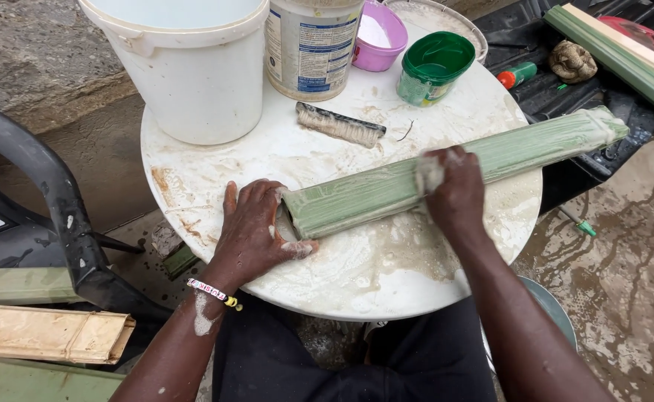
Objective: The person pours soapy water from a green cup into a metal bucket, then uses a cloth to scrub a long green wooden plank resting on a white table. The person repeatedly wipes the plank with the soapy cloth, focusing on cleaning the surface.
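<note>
The left hand [256, 231] lies flat, grip open, bracing the near end of the green ribbed strip [520, 149]; the right hand [453, 186] has its grip closed over the strip's middle on the round white bench [215, 171].

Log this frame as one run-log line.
left hand: steadies green moulding strip end | right hand: presses pale wad on strip | surface: round white table

I see the moulding strip [446, 175] lying slantwise across the counter [357, 275], my left hand [256, 227] at its near end, my right hand [453, 190] on its middle. Behind it lies a brush [340, 124]; farther back stand a bucket [193, 74], a tub [312, 48] and two bowls [435, 67].
</note>
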